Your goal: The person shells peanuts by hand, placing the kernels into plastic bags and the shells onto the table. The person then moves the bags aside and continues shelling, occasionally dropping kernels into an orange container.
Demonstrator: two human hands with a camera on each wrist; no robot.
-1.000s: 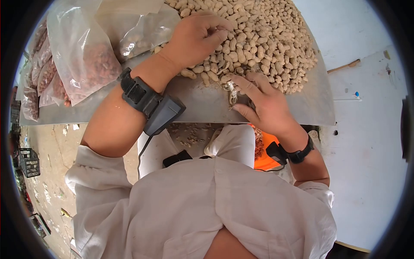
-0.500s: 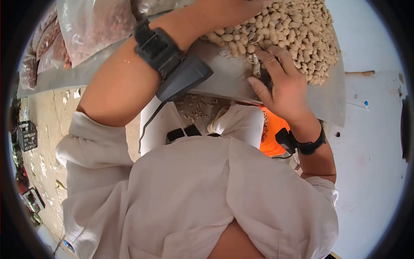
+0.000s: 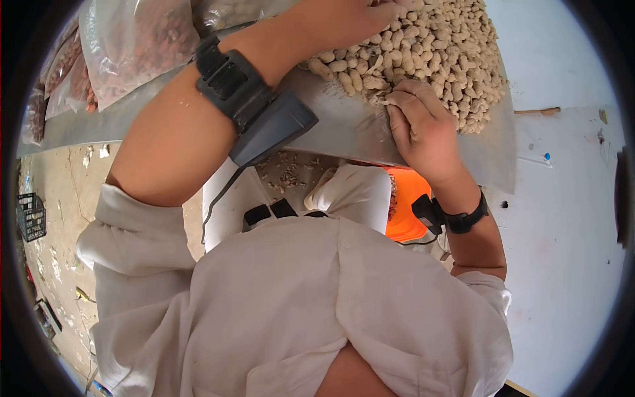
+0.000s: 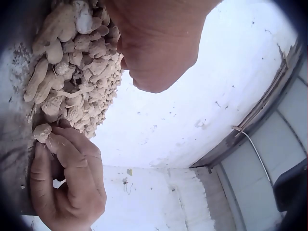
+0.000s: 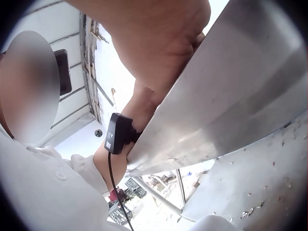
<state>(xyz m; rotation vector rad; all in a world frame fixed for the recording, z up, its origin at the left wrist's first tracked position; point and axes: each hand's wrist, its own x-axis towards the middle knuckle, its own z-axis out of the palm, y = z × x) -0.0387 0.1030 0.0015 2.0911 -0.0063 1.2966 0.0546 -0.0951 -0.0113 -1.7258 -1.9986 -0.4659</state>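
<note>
A heap of unshelled peanuts (image 3: 456, 59) covers the far right of the metal table (image 3: 317, 119). At the heap's near edge my right hand (image 3: 426, 129) bends its fingers toward the thumb. The left wrist view shows this right hand (image 4: 72, 178) pinching a peanut (image 4: 42, 133) between thumb and forefinger. My left hand (image 3: 350, 20) reaches over the heap's left side, partly cut off by the top of the head view. Its back (image 4: 159, 43) faces the left wrist camera and hides most of the fingers, so I cannot tell what they hold.
Clear plastic bags (image 3: 139, 46) of reddish shelled peanuts lie on the table's left. Below the table edge stands an orange container (image 3: 407, 225) with reddish kernels, beside my leg. Shell bits (image 3: 288, 172) litter the floor. A black crate (image 3: 31, 217) stands at far left.
My left hand has moved farther over the heap, toward the top of the view. The right thumb and fingers, spread half a second ago, have come together at the heap's edge.
</note>
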